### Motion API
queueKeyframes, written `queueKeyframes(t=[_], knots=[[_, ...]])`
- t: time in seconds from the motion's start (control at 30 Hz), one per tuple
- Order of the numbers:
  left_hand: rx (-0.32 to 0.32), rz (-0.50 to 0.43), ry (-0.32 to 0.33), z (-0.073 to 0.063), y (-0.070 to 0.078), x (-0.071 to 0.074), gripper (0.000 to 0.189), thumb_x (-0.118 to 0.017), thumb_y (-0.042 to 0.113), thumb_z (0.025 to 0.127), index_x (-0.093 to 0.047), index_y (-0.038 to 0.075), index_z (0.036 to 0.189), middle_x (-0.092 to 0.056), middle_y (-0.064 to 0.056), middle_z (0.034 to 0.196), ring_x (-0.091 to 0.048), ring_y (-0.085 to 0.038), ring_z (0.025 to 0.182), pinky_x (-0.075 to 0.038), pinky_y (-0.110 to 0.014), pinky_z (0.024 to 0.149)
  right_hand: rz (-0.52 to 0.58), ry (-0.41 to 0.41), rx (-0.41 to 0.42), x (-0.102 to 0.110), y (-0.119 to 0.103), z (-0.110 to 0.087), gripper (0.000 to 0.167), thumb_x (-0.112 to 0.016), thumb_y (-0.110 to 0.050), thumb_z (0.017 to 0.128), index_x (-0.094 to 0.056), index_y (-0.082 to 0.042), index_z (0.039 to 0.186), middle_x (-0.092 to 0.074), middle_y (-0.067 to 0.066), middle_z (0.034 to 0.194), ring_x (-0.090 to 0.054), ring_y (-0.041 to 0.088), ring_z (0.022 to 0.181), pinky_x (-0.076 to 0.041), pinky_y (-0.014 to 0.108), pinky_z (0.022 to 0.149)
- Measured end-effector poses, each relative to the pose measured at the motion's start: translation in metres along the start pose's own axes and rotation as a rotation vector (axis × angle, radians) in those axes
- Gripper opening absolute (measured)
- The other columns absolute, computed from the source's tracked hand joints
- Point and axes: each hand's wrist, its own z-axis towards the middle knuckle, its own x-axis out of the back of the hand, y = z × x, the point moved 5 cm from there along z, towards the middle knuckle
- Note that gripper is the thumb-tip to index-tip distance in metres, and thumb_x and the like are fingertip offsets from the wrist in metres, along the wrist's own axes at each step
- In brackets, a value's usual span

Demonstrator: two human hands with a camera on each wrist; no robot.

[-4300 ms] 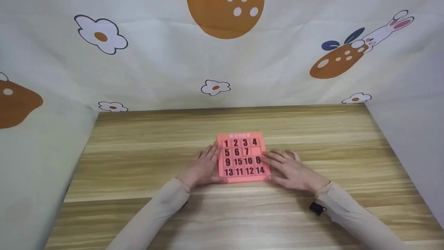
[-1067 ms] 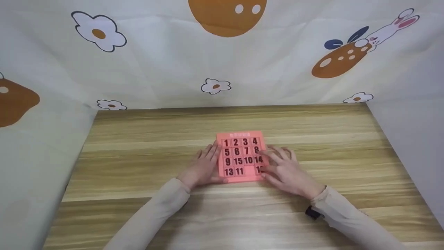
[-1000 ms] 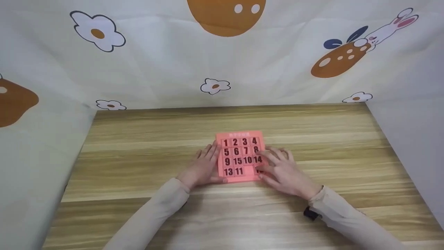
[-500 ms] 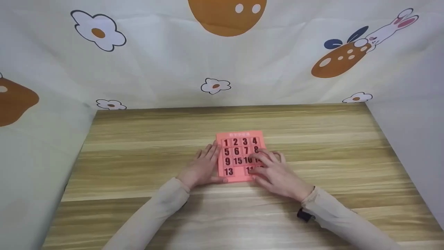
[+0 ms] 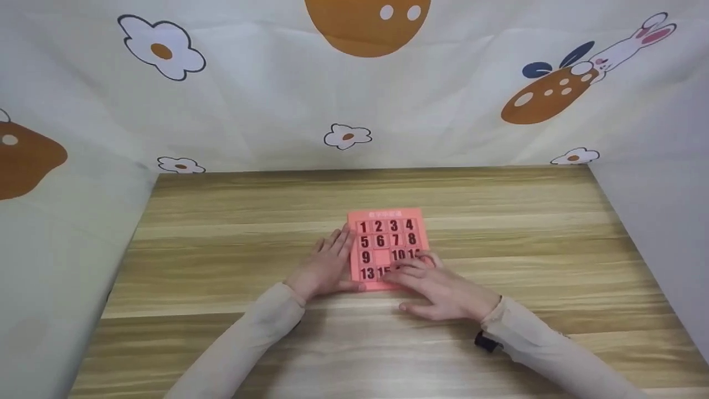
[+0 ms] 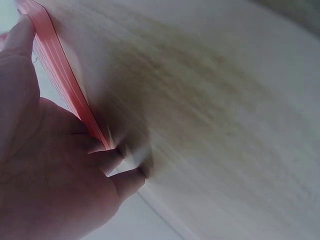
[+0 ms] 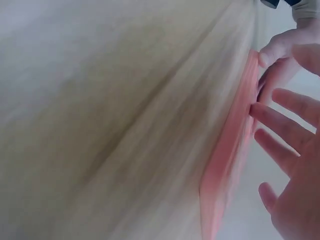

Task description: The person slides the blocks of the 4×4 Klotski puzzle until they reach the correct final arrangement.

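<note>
A pink number sliding puzzle (image 5: 385,214) lies flat on the wooden table, its tiles bearing black numerals. The gap (image 5: 382,257) sits between the 9 and the 10, with tile 15 (image 5: 383,272) below it. My left hand (image 5: 320,267) rests along the puzzle's left edge, thumb at the near corner; the left wrist view shows that thumb on the pink side wall (image 6: 70,90). My right hand (image 5: 443,291) reaches over the lower right with extended fingers, fingertips at tile 15, covering the rest of the bottom row. Its thumb stands apart from the puzzle.
A wood-grain table (image 5: 243,221) surrounds the puzzle. Behind it hangs a pale cloth (image 5: 266,100) printed with flowers, orange shapes and a rabbit. Pale panels close off both sides. A black band (image 5: 487,342) shows at the right wrist.
Tile 8, then 14, went up, and tiles 12 and 11 slid right. In the last half second tile 15 came down, leaving the gap above it. My left hand stayed put.
</note>
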Motion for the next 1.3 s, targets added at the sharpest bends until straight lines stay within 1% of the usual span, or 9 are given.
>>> queueKeyframes(t=[0.07,0.27,0.33,0.6,0.7,0.8,1.0,1.13,1.3], knots=[[-0.003,-0.011,0.006,0.000,0.000,0.000,0.113,-0.052,0.071,0.082,0.003,0.003,0.154,0.011,-0.013,0.159,0.003,-0.031,0.145,-0.004,-0.047,0.116,-0.026,0.031,-0.012,0.002,0.003,-0.003,0.055,-0.060,-0.039,0.094,-0.050,-0.011,0.140,-0.046,0.010,0.145,-0.034,0.033,0.136,-0.022,0.064,0.108],[-0.009,-0.030,0.009,-0.001,0.000,0.000,0.112,-0.056,0.068,0.083,0.001,0.002,0.154,0.010,-0.014,0.159,0.003,-0.031,0.145,-0.004,-0.047,0.116,-0.147,0.162,-0.166,0.006,0.019,-0.002,0.044,-0.059,-0.041,0.093,-0.063,-0.009,0.123,-0.044,0.014,0.141,-0.032,0.035,0.133,-0.025,0.063,0.104],[-0.001,-0.026,0.005,-0.002,0.000,0.000,0.113,-0.055,0.068,0.083,0.002,0.002,0.154,0.010,-0.014,0.159,0.003,-0.031,0.145,-0.004,-0.047,0.116,-0.134,0.156,-0.180,0.005,0.020,0.002,0.044,-0.057,-0.043,0.094,-0.065,-0.011,0.122,-0.040,0.017,0.143,-0.030,0.036,0.134,-0.024,0.063,0.104],[-0.010,-0.031,0.013,-0.002,0.000,0.000,0.112,-0.056,0.068,0.083,0.001,0.003,0.154,0.009,-0.014,0.159,0.002,-0.032,0.145,-0.004,-0.048,0.116,-0.073,0.034,-0.178,-0.003,0.021,0.012,0.051,-0.050,-0.047,0.097,-0.053,-0.022,0.141,-0.025,0.020,0.153,-0.019,0.042,0.140,-0.017,0.066,0.107],[-0.010,-0.027,0.013,-0.001,0.000,0.000,0.112,-0.056,0.068,0.083,0.001,0.002,0.154,0.008,-0.014,0.159,0.002,-0.032,0.145,-0.005,-0.048,0.116,-0.052,0.061,-0.179,0.002,0.024,0.009,0.049,-0.054,-0.043,0.096,-0.053,-0.021,0.140,-0.026,0.020,0.153,-0.022,0.041,0.139,-0.018,0.065,0.107],[-0.005,-0.018,0.017,-0.001,0.001,0.001,0.112,-0.055,0.069,0.082,0.000,0.003,0.154,0.008,-0.014,0.160,0.001,-0.032,0.145,-0.005,-0.048,0.116,-0.043,0.129,-0.204,0.011,0.030,0.002,0.048,-0.059,-0.036,0.094,-0.055,-0.015,0.137,-0.030,0.021,0.151,-0.026,0.041,0.137,-0.019,0.066,0.106],[0.014,-0.008,0.011,-0.001,0.001,0.000,0.114,-0.052,0.072,0.081,0.001,0.004,0.154,0.009,-0.012,0.159,0.002,-0.030,0.145,-0.005,-0.048,0.116,-0.076,0.250,-0.297,0.025,0.047,-0.019,0.033,-0.067,-0.029,0.088,-0.067,-0.011,0.116,-0.043,0.018,0.142,-0.033,0.036,0.132,-0.023,0.062,0.103],[0.015,-0.013,0.001,-0.001,0.000,0.001,0.113,-0.054,0.071,0.081,0.002,0.005,0.154,0.010,-0.011,0.159,0.003,-0.030,0.145,-0.004,-0.048,0.116,-0.092,0.262,-0.300,0.024,0.049,-0.025,0.031,-0.068,-0.028,0.084,-0.069,-0.011,0.110,-0.044,0.017,0.140,-0.034,0.035,0.131,-0.023,0.061,0.102],[0.012,-0.025,-0.013,0.000,0.000,0.000,0.114,-0.054,0.071,0.082,0.004,0.005,0.154,0.013,-0.011,0.159,0.005,-0.029,0.145,-0.003,-0.047,0.116,-0.110,0.230,-0.275,0.019,0.045,-0.024,0.032,-0.068,-0.025,0.084,-0.069,-0.012,0.112,-0.045,0.016,0.139,-0.035,0.035,0.130,-0.024,0.060,0.101]])
